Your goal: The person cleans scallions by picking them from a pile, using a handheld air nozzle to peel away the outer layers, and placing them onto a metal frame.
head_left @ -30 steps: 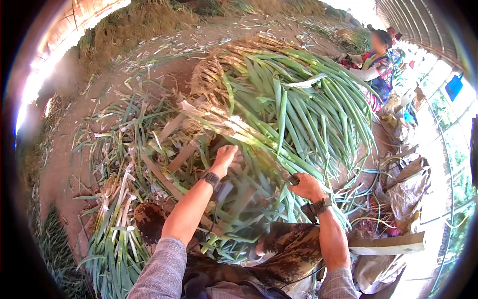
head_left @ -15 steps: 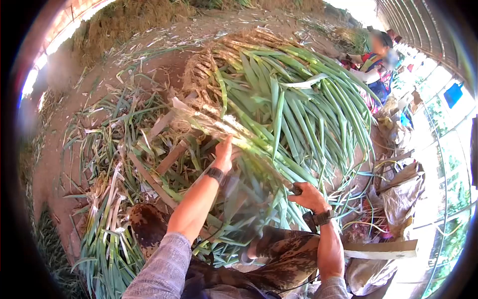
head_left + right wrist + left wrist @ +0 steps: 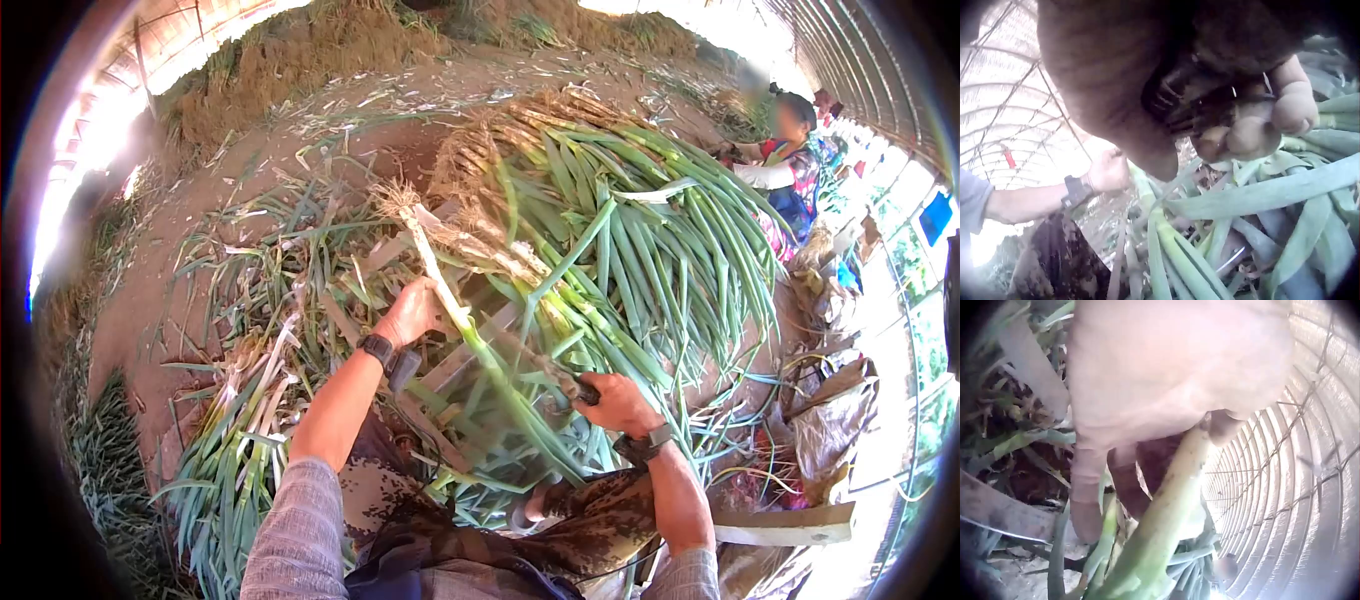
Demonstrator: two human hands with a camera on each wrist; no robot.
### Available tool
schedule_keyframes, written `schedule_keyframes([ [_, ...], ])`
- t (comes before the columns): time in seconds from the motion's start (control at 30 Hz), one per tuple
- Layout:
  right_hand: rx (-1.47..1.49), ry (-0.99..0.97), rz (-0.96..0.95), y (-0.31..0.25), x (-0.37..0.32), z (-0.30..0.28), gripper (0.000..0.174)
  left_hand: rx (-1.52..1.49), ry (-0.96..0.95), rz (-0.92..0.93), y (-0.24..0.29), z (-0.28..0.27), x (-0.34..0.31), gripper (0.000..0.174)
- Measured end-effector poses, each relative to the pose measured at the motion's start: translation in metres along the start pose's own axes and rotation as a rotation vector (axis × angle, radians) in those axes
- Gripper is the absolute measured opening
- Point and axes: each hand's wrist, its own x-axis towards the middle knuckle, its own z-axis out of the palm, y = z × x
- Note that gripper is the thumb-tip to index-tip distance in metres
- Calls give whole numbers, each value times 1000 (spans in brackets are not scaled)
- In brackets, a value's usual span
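Observation:
My left hand (image 3: 408, 312) grips a green onion (image 3: 432, 262) by its pale stalk; its roots point up and away, and its leaves slant down to the right. In the left wrist view the stalk (image 3: 1169, 506) passes beneath the palm. My right hand (image 3: 620, 405) holds a knife by its dark handle (image 3: 578, 388), the blade blurred and pointing left toward the leaves. That handle (image 3: 1172, 94) sits within the curled fingers in the right wrist view. More loose green onions (image 3: 490, 250) lie just beyond my left hand, beside the big pile (image 3: 640, 220).
Trimmed green onions (image 3: 250, 430) lie by my left knee. Cut leaves (image 3: 300, 235) litter the ground to the left. A pale board (image 3: 785, 525) and crumpled sacks (image 3: 830, 420) are at the right. Another person (image 3: 790, 170) sits beyond the pile at the right.
My left hand reached to the loose onions, took one by the stalk and drew it left, away from the others. The right hand stays in nearly the same place with the knife.

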Motion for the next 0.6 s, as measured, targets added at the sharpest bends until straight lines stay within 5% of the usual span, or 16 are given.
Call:
schedule_keyframes([
  [0.23, -91, 58, -51, -7, 13, 29, 35, 58, 216, 65, -17, -3, 1, 45],
  [0.47, -36, 160, -60, -38, 48, 32, 32, -40, 78, 189, -12, 27, -2, 79],
  [0.6, -13, 134, -91, -55, 59, 24, 34, -183, -11, 234, -12, 25, -2, 76],
])
